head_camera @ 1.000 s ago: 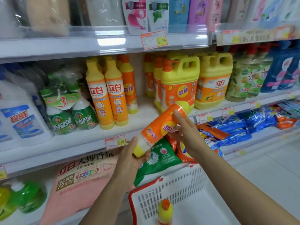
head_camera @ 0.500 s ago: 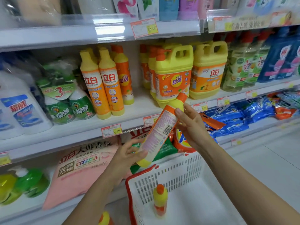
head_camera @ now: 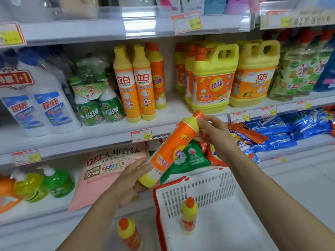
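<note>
Bottle check mid-air: left hand curled round base, right hand pinching neck. Next, prob. lower upright into basket below.

One dish-soap bottle: slim cylinder, orange label sleeve over most of the body, yellow base, rounded yellow shoulder, orange cap on. Printed side faces the camera, with a yellow mark near the shoulder, a purple-and-yellow logo mid-body and white text lower down. Pose: off any surface, steeply tilted, cap up and to the far right, base down and to the near left. Left hand grips the base end from the left. Right hand holds the shoulder end from the right, just below the cap. Base hangs just above the far left corner of the basket.
</note>
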`<state>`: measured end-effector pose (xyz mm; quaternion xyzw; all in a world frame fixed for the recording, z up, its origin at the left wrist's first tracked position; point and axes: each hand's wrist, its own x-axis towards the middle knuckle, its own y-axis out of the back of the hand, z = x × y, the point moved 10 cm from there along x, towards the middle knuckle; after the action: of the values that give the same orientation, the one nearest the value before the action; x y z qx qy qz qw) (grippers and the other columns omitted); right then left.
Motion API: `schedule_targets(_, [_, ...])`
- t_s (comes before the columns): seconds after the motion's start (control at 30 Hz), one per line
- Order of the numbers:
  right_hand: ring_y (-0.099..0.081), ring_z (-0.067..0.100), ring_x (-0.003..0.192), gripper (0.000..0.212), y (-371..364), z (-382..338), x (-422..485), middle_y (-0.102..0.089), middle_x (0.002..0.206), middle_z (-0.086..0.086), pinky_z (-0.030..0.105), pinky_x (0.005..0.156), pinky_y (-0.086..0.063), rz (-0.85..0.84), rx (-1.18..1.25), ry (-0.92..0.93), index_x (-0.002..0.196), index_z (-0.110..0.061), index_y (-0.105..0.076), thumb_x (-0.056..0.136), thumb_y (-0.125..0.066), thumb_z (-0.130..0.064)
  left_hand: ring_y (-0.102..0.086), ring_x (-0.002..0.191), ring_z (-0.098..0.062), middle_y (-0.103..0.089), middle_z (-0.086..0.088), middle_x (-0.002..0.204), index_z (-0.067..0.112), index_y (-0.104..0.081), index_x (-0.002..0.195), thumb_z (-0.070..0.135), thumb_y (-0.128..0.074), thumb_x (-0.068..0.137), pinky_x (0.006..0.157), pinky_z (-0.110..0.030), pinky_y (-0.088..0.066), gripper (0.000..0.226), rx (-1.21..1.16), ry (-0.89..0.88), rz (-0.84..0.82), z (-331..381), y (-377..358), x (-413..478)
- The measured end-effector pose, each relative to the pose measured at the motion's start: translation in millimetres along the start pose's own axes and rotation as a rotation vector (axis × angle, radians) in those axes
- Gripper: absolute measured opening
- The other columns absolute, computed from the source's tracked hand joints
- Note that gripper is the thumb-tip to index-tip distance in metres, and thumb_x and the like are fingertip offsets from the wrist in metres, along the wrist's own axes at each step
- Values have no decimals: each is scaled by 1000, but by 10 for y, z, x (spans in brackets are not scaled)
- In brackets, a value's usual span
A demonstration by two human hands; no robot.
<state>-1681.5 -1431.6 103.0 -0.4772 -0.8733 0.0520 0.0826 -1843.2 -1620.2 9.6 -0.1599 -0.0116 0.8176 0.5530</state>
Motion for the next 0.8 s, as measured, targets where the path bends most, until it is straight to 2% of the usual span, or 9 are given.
schedule_targets(0.1, [-70, 18, 66, 21, 9, 192, 38, -67, 77, 12, 33, 68, -63, 37, -50, -80, 95, -7, -55, 95, -66, -25, -71, 67, -27, -73, -22, 98, 12, -62, 120, 39, -64, 80, 49, -32, -57, 48, -206, 40, 94, -50, 252, -43])
schedule_targets(0.2, [-71, 24, 77, 23, -68, 341, 49, -68, 88, 14, 37, 73, -63, 71, -23, -140, 95, -7, -52, 93, -68, -24, -69, 65, -27, -71, -23, 98, 6, -59, 121, 32, -57, 85, 46, -29, -55, 44, -339, 57, 79, -50, 372, -105])
schedule_targets(0.33, [-71, 21, 83, 30, -331, 385, 11, -66, 98, 11, 26, 63, -60, 2, 72, -145, 110, -5, -51, 91, -69, -21, -70, 83, -31, -70, -23, 107, 5, -58, 126, 12, -63, 79, 66, -36, -62, 47, -309, 23, 110, -81, 565, -174])
schedule_targets(0.4, [-72, 18, 81, 30, -465, 337, -18, -71, 91, 4, 24, 62, -59, -53, 58, -99, 115, -5, -55, 91, -68, -17, -69, 97, -33, -69, -19, 116, 10, -61, 126, 7, -64, 81, 77, -40, -61, 45, -248, -26, 112, -50, 682, -230])
schedule_targets(0.47, [-73, 12, 76, 19, -616, 280, -54, -74, 79, -3, 22, 60, -58, -96, 49, -35, 108, -4, -61, 92, -66, -13, -68, 105, -32, -69, -13, 118, 13, -62, 125, 4, -68, 79, 78, -38, -60, 47, -109, -55, 127, -59, 812, -301])
schedule_targets(0.53, [-72, 12, 79, 19, -822, 260, -101, -74, 86, 2, 26, 63, -59, -128, -30, 28, 107, -3, -62, 91, -68, -12, -67, 107, -28, -70, -10, 117, 11, -64, 121, 0, -72, 78, 74, -27, -58, 45, 104, -78, 208, -95, 1001, -371])
schedule_targets(0.63, [-67, 20, 88, 22, -1229, 318, -225, -70, 96, 14, 35, 78, -58, -205, -321, 189, 102, -3, -64, 86, -76, -13, -65, 99, -16, -66, -7, 118, 8, -66, 113, -5, -70, 84, 69, -10, -49, 33, 406, -64, 333, -212, 1301, -434])
schedule_targets(0.73, [-64, 14, 88, 21, -1542, 569, -373, -71, 93, 4, 27, 81, -53, -268, -527, 276, 96, -12, -65, 81, -80, -14, -60, 99, -18, -62, -6, 118, 15, -61, 120, 9, -70, 88, 81, -25, -50, 34, 815, 58, 351, -516, 1503, -461])
schedule_targets(0.8, [-61, 0, 83, 23, -1667, 727, -436, -69, 87, -7, 18, 76, -49, -299, -603, 312, 95, -14, -66, 79, -82, -19, -57, 100, -14, -58, 1, 118, 21, -57, 127, 25, -74, 85, 88, -23, -47, 45, 1052, 107, 263, -795, 1481, -486])
